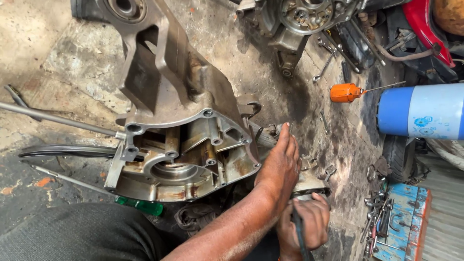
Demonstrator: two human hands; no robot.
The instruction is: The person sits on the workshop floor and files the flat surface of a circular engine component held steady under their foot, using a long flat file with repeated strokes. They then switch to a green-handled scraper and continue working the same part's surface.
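A large, grimy metal crankcase half (183, 145) lies open side up on the stained concrete floor. My left hand (281, 166) rests flat with fingers stretched out against a small metal part (311, 183) just right of the crankcase. Below it, my right hand (305, 223) is closed in a fist around a dark tool handle (300, 239), with the tool's upper end against that same part. The tool's tip is hidden by my fingers.
Another engine casing (302, 19) and loose spanners (325, 65) lie at the top. To the right are an orange oil can (345, 93), a blue and white cylinder (420, 111) and a blue tool tray (403, 222). A green-handled screwdriver (142, 206) and a long rod (58, 118) lie left.
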